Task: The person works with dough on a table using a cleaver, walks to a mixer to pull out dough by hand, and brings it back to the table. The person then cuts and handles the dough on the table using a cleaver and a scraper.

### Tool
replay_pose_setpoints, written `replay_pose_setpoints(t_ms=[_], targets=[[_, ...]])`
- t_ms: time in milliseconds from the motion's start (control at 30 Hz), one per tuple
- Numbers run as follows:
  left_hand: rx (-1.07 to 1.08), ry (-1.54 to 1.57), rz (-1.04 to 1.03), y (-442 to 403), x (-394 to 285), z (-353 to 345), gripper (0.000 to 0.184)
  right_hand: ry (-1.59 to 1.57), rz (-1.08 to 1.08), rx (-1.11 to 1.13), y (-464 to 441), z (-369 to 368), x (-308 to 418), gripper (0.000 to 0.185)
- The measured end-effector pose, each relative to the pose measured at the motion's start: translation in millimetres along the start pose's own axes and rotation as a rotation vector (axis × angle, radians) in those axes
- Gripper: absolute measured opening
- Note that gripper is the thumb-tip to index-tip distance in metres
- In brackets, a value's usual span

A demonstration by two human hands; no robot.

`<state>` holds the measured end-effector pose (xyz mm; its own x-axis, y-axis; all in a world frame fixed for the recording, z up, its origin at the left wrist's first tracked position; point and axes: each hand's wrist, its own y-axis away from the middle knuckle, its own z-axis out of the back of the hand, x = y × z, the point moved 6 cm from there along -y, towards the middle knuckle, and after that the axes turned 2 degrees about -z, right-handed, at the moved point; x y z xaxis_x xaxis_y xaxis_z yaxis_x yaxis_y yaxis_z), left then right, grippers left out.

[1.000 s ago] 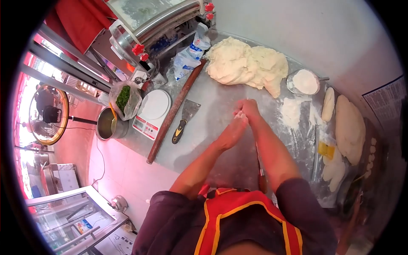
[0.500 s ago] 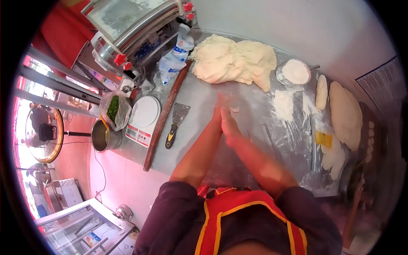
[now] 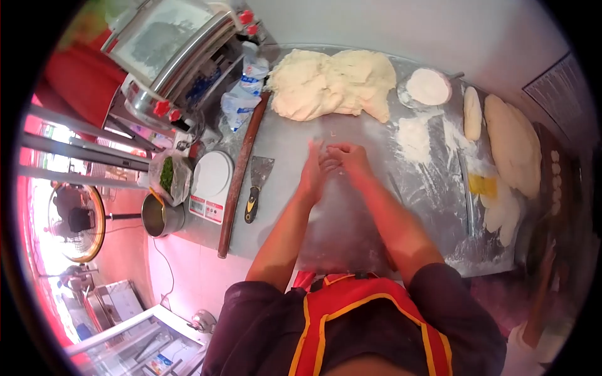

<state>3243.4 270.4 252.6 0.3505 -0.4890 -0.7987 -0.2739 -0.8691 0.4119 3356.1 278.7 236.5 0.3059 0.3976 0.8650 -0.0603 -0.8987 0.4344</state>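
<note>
My left hand (image 3: 314,168) is held over the steel worktop (image 3: 276,175), its fingers stretched forward and its palm turned toward the right hand. Close against it, my right hand (image 3: 351,160) has curled fingers pressed together near the left palm; anything between them is too small to make out. Just beyond the fingertips lies a small scrap of dough (image 3: 333,133). Farther back rests a large mound of dough (image 3: 329,84). To the left are a scraper (image 3: 254,191) with a black and yellow handle and a long wooden rolling pin (image 3: 243,178).
A white kitchen scale (image 3: 212,178), a metal pot (image 3: 161,216) and a bag of greens (image 3: 169,175) stand at the left, below a dough roller machine (image 3: 182,53). On the right are a bowl of flour (image 3: 428,87), spilled flour (image 3: 414,139) and more dough (image 3: 511,144).
My palms were pressed together with fingers pointing forward. Now they have parted slightly, and the right hand's fingers have curled in toward the left palm. The view has shifted a little.
</note>
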Motion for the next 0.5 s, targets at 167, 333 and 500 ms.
replay_pose_setpoints(t_ms=[167,333,500], targets=[[0.01,-0.57,-0.33,5,-12,14,0.062,0.044,-0.076,-0.091,-6,17,-7,0.025],[0.056,-0.923,-0.53,-10,-5,9,0.054,0.236,-0.114,0.004,-22,23,-28,0.045],[0.082,-0.83,-0.579,-41,43,17,0.053,-0.473,-0.382,-0.079,-2,-15,-44,0.049]])
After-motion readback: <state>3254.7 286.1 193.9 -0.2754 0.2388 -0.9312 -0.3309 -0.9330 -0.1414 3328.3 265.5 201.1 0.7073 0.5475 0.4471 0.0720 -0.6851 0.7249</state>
